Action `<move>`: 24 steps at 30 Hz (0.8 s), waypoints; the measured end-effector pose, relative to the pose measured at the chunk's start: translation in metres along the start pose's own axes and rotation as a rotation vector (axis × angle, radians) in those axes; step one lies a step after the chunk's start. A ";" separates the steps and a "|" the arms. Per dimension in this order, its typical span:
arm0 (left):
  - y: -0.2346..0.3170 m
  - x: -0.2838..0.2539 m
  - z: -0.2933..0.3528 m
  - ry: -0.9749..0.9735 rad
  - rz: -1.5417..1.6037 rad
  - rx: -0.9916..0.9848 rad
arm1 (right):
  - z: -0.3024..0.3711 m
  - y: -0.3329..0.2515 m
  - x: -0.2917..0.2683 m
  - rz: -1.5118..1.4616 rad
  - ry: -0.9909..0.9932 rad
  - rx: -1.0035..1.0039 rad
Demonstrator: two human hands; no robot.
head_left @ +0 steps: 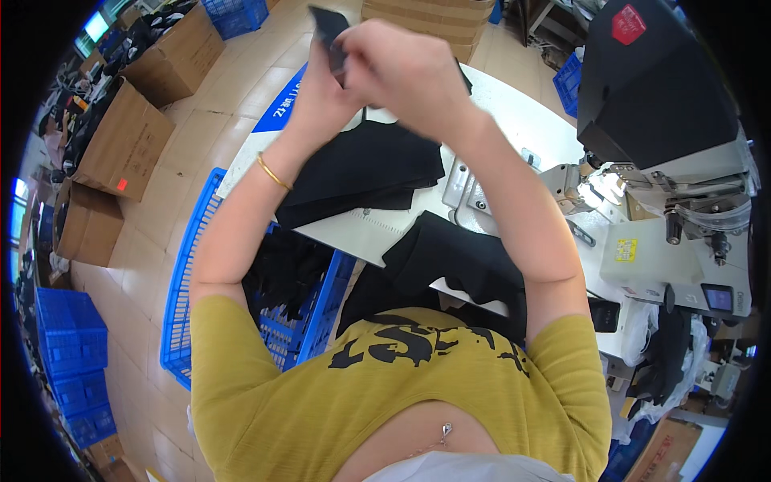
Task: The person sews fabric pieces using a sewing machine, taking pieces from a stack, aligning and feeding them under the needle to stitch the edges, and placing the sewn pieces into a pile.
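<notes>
Over the far part of the table, my two hands are raised close together. My left hand (323,103) is closed on a small black fabric piece (329,22), which stands up past the fingertips. Fingers of my right hand (411,74) are curled against the same piece, pinching its lower part; their tips are partly hidden and slightly blurred. Below the hands lies a stack of black cut fabric pieces (361,165). Another black fabric piece (454,257) with a wavy edge hangs over the table's near edge by my body.
A sewing machine (658,104) stands to the right on the white table (514,104). At left, beside the table, is a blue plastic basket (189,281) holding black fabric. Cardboard boxes (120,153) and stacked blue crates (74,345) line the tiled floor's left side.
</notes>
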State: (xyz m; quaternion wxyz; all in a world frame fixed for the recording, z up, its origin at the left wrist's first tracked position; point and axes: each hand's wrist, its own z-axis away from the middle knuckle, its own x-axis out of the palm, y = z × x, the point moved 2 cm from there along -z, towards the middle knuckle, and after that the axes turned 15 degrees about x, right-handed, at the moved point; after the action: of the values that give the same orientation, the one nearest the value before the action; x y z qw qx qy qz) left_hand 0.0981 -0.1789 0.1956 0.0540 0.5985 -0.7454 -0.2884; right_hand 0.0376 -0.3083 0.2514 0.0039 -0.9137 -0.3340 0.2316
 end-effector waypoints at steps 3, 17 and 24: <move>0.012 0.009 0.018 0.155 -0.036 0.285 | 0.016 -0.036 -0.013 -0.063 -0.122 0.019; 0.025 0.001 -0.069 -1.256 -0.174 -0.146 | 0.073 -0.017 -0.116 -0.618 0.109 0.857; -0.062 0.063 -0.008 -1.382 -0.542 0.023 | 0.195 -0.032 -0.177 0.257 -0.193 0.764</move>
State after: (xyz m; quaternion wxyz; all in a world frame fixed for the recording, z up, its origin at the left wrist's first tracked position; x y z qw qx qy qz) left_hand 0.1372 -0.2467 0.1550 -0.5066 0.4441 -0.4388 -0.5946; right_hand -0.1832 -0.4203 0.1569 0.2823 -0.8550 -0.1059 0.4219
